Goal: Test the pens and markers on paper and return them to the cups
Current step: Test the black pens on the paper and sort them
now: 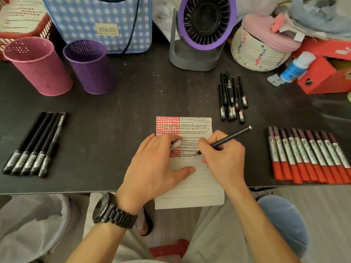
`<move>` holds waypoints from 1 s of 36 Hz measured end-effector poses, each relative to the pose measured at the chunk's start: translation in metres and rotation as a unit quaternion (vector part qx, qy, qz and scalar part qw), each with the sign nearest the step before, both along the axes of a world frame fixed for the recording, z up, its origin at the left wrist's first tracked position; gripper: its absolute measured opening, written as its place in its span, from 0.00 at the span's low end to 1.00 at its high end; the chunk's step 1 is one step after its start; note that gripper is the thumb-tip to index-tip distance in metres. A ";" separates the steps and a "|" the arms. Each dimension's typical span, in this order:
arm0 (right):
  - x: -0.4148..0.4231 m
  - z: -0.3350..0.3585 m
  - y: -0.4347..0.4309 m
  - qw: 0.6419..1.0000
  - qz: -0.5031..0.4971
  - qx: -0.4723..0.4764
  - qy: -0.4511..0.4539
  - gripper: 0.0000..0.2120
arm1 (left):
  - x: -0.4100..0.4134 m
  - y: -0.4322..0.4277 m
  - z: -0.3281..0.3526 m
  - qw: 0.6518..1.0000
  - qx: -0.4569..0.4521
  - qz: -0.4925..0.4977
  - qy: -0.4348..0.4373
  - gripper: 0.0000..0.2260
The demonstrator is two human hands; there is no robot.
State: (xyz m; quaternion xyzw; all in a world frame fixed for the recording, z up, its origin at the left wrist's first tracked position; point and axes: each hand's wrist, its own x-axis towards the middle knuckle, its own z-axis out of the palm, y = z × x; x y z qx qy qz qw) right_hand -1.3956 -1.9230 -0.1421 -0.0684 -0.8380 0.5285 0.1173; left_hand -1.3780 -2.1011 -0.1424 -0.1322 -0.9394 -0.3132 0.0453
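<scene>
Left hand (157, 164), frame centre: presses paper (199, 186), pinching what is probably a cap (175, 144). Right hand (222, 158) grips pen (229, 137) low on barrel, nib on paper; I judge it light, stiff, slick.

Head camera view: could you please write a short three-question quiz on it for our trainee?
1. True or false: pens stand in the pink cup and the purple cup.
2. What does the right hand press to the paper? A) a red marker B) a black pen C) a pen cap
3. How many black pens lie in the row left of the paper?
Key: 1 false, both cups look empty. 2 B; the left hand holds the pen cap. 3 five.
</scene>
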 end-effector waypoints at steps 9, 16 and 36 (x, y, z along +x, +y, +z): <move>0.000 0.001 -0.001 1.000 0.006 -0.010 -0.011 0.15 | 0.001 0.000 0.001 1.000 0.000 0.000 -0.008 0.30; 0.000 0.001 -0.002 1.000 0.006 -0.009 -0.013 0.14 | 0.001 0.000 0.002 1.000 -0.005 0.004 -0.008 0.31; 0.000 0.001 -0.001 1.000 0.004 -0.005 -0.020 0.12 | 0.001 0.000 -0.003 1.000 -0.002 0.011 0.015 0.30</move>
